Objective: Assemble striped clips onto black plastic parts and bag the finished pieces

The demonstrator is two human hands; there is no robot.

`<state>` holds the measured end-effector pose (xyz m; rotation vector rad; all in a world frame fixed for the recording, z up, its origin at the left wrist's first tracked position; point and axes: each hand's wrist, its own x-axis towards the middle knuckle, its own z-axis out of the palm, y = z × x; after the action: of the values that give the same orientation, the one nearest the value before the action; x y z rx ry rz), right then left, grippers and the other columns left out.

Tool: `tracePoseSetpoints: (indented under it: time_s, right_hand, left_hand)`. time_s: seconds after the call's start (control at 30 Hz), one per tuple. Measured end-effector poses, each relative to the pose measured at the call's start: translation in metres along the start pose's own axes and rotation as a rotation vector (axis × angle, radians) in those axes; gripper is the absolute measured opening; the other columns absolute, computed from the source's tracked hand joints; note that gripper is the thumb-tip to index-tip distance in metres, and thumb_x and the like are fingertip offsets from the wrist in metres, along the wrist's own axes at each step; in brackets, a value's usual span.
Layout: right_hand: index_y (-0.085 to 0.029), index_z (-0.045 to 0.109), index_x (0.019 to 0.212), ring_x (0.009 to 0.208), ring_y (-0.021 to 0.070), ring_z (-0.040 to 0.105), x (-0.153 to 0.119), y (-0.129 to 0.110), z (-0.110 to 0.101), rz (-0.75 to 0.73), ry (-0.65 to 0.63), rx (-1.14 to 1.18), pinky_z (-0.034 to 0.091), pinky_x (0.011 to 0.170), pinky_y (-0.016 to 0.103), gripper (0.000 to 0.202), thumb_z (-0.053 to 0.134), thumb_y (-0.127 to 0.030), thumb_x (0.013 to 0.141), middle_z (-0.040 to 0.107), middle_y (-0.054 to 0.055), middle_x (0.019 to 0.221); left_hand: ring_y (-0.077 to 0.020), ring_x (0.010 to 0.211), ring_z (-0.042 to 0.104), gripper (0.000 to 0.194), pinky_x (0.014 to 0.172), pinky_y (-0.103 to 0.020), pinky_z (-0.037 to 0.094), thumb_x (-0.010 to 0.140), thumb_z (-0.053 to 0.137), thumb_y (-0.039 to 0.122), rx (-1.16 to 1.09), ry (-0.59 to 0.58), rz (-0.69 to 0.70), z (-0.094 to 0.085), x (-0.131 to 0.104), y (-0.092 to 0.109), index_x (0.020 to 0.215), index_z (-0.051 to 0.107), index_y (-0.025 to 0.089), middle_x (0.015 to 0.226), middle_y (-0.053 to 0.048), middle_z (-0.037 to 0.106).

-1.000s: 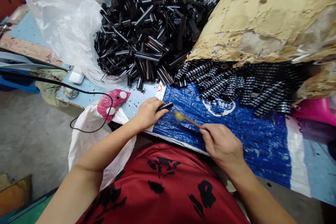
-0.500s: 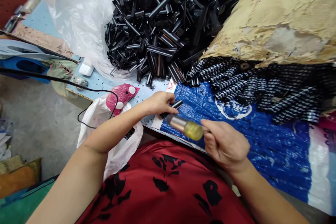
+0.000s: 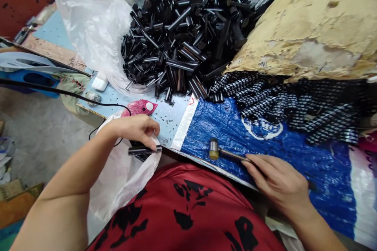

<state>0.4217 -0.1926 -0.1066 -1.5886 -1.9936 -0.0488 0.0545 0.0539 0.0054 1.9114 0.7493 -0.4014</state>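
My left hand [image 3: 140,130] is over the mouth of a white plastic bag [image 3: 107,178], thumb and curled index finger apart. Just below the thumb tip is a short black tube [image 3: 143,150], lying nearly level at the bag's opening; the thumb overlaps its right end. Inside the bag, dark patterned pieces partly show. My right hand [image 3: 277,178] is closed around the handle of a small mallet [image 3: 214,149], which has a metal head and a yellow face. The mallet head is over a blue plastic sheet [image 3: 200,125], yellow face toward me.
A big heap of black tubes and pins [image 3: 182,47] lies on a clear plastic sheet at the back. Dark tubes with white patterning [image 3: 265,94] are piled under a worn yellow sack [image 3: 309,27]. A pink pouch [image 3: 141,107] lies by the bag, and a black cable [image 3: 67,93] crosses the left side.
My left hand has moved left with the black tube, from the blue sheet's edge to the bag's mouth, and its fingers have parted. My right hand has drawn the mallet to the right.
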Motion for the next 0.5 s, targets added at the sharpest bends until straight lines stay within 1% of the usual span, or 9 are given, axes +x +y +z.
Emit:
tracePoseSetpoints:
  time_s: [0.03, 0.1, 0.17, 0.2, 0.23, 0.27, 0.33, 0.4, 0.5]
  right_hand:
    - [-0.027, 0.073, 0.111, 0.077, 0.0239, 0.074, -0.001, 0.002, 0.0, 0.015, -0.003, -0.019, 0.059, 0.072, 0.039, 0.017, 0.073, -0.03, 0.094, 0.078, 0.006, 0.095]
    - [-0.025, 0.073, 0.11, 0.082, 0.024, 0.074, 0.007, 0.003, 0.003, 0.031, -0.009, -0.015, 0.06, 0.076, 0.039, 0.019, 0.075, -0.034, 0.093, 0.077, 0.008, 0.098]
    - [-0.022, 0.072, 0.114, 0.088, 0.0229, 0.073, 0.023, 0.004, 0.007, 0.052, -0.004, 0.006, 0.06, 0.083, 0.037, 0.023, 0.073, -0.034, 0.094, 0.076, 0.008, 0.101]
    - [-0.02, 0.071, 0.116, 0.089, 0.0222, 0.073, 0.034, 0.006, 0.008, 0.072, 0.006, -0.002, 0.058, 0.084, 0.036, 0.023, 0.07, -0.032, 0.096, 0.077, 0.008, 0.102]
    - [-0.018, 0.071, 0.119, 0.091, 0.022, 0.072, 0.045, 0.009, 0.008, 0.096, 0.015, -0.033, 0.057, 0.085, 0.035, 0.025, 0.067, -0.03, 0.097, 0.077, 0.008, 0.102]
    - [-0.017, 0.07, 0.122, 0.092, 0.0228, 0.071, 0.057, 0.013, 0.007, 0.124, 0.034, -0.094, 0.056, 0.085, 0.035, 0.027, 0.065, -0.029, 0.098, 0.077, 0.01, 0.104]
    - [-0.015, 0.069, 0.126, 0.097, 0.0255, 0.069, 0.078, 0.022, 0.004, 0.186, 0.042, -0.247, 0.054, 0.086, 0.038, 0.031, 0.06, -0.028, 0.099, 0.075, 0.014, 0.111]
    - [-0.015, 0.068, 0.13, 0.105, 0.0294, 0.066, 0.096, 0.032, -0.001, 0.231, -0.002, -0.393, 0.05, 0.087, 0.041, 0.035, 0.056, -0.025, 0.098, 0.072, 0.017, 0.123]
    - [-0.014, 0.066, 0.131, 0.122, 0.0348, 0.059, 0.117, 0.047, -0.006, 0.199, -0.108, -0.52, 0.045, 0.09, 0.045, 0.037, 0.053, -0.017, 0.096, 0.064, 0.021, 0.141]
  left_hand:
    - [-0.0155, 0.06, 0.056, 0.033, 0.058, -0.027, 0.038, 0.074, 0.083, 0.051, 0.018, 0.085, -0.012, -0.004, -0.004, -0.003, 0.084, 0.073, 0.022, 0.067, 0.001, 0.063]
    - [-0.0186, 0.071, 0.061, 0.035, 0.066, -0.028, 0.043, 0.084, 0.074, 0.055, 0.156, 0.401, -0.042, -0.005, 0.008, -0.006, 0.093, 0.073, 0.021, 0.077, -0.002, 0.067]
    - [-0.0235, 0.084, 0.064, 0.034, 0.076, -0.033, 0.045, 0.091, 0.066, 0.053, 0.349, 0.729, -0.124, -0.002, 0.039, -0.004, 0.095, 0.072, 0.019, 0.09, -0.008, 0.069]
    - [-0.0265, 0.09, 0.065, 0.032, 0.079, -0.035, 0.046, 0.093, 0.064, 0.05, 0.437, 0.835, -0.186, -0.001, 0.057, -0.002, 0.096, 0.071, 0.018, 0.095, -0.01, 0.069]
    - [-0.0294, 0.095, 0.065, 0.03, 0.082, -0.037, 0.046, 0.093, 0.064, 0.046, 0.511, 0.889, -0.249, 0.0, 0.074, -0.001, 0.097, 0.07, 0.018, 0.1, -0.013, 0.069]
    - [-0.0318, 0.099, 0.065, 0.027, 0.083, -0.039, 0.046, 0.093, 0.063, 0.042, 0.566, 0.905, -0.303, 0.0, 0.089, 0.001, 0.098, 0.07, 0.017, 0.104, -0.015, 0.068]
    - [-0.0345, 0.102, 0.065, 0.021, 0.082, -0.041, 0.047, 0.094, 0.058, 0.034, 0.621, 0.889, -0.37, -0.002, 0.109, 0.001, 0.101, 0.069, 0.017, 0.109, -0.017, 0.067]
    - [-0.0356, 0.101, 0.065, 0.02, 0.081, -0.043, 0.047, 0.094, 0.052, 0.027, 0.631, 0.891, -0.395, -0.005, 0.113, -0.001, 0.1, 0.068, 0.017, 0.11, -0.018, 0.066]
    - [-0.0349, 0.1, 0.063, 0.016, 0.082, -0.043, 0.046, 0.092, 0.05, 0.022, 0.586, 0.962, -0.393, -0.008, 0.096, -0.004, 0.095, 0.066, 0.018, 0.107, -0.018, 0.064]
